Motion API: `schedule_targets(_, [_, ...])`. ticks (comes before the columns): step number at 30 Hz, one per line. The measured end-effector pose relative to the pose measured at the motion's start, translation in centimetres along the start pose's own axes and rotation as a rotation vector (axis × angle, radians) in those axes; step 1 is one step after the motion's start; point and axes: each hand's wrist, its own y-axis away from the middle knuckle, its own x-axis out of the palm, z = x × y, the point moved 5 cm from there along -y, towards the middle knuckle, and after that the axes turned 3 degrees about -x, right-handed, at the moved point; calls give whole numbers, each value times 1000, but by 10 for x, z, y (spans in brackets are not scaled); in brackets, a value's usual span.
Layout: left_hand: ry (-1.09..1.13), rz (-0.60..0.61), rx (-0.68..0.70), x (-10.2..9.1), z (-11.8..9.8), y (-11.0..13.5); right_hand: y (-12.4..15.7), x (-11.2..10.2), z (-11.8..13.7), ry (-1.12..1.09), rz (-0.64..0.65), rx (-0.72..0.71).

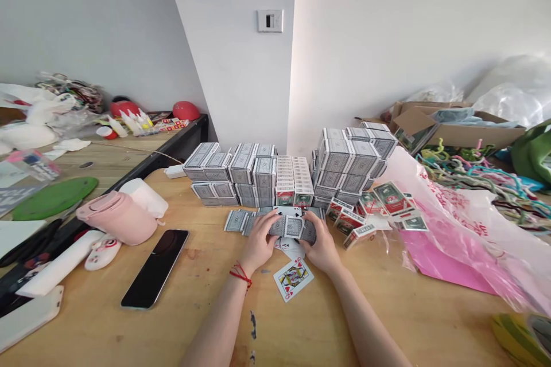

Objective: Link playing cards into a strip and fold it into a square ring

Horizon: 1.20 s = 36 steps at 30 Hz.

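Note:
My left hand [259, 242] and my right hand [321, 245] are closed on the two sides of a small row of grey-backed playing cards [294, 227]. Behind it, a face-up two of spades [289, 210] shows between my hands. Several face-up cards [291, 248] lie partly hidden under my hands. Closer to me, a queen of hearts [294, 278] rests face up on the wooden table [206, 309]. More grey-backed cards [236, 221] lie left of my left hand, some hidden by it.
Stacked grey card decks [253, 169] stand behind, with a taller pile [348, 160] to the right and boxed decks [295, 178] between. Loose card boxes [359, 221] lie right of my hands, beside plastic wrapping [451, 229]. At left are a phone [155, 269] and a pink cup [120, 218].

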Motion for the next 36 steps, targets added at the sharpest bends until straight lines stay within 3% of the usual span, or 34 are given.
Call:
schedule_targets(4, [184, -43, -43, 3, -4, 2, 1, 3, 2, -48, -23, 5])
schedule_targets(9, [345, -293, -220, 2, 11, 3, 3, 9, 9, -76, -52, -11])
schedule_targets(11, [349, -335, -313, 3, 22, 3, 4, 12, 12, -76, -38, -24])
schedule_targets(15, [286, -282, -402, 3, 36, 1, 6, 16, 14, -98, 6, -20])
schedule_targets(20, [222, -226, -375, 3, 30, 0, 9, 19, 14, -115, 28, 1])
schedule_targets(25, [266, -196, -457, 8, 29, 3, 10, 19, 12, -145, 39, 29])
schedule_targets(30, [146, -254, -381, 5, 26, 3, 10, 18, 13, -130, 36, 22])
schedule_targets(36, [113, -262, -392, 7, 24, 4, 10, 16, 15, -59, 24, -8])
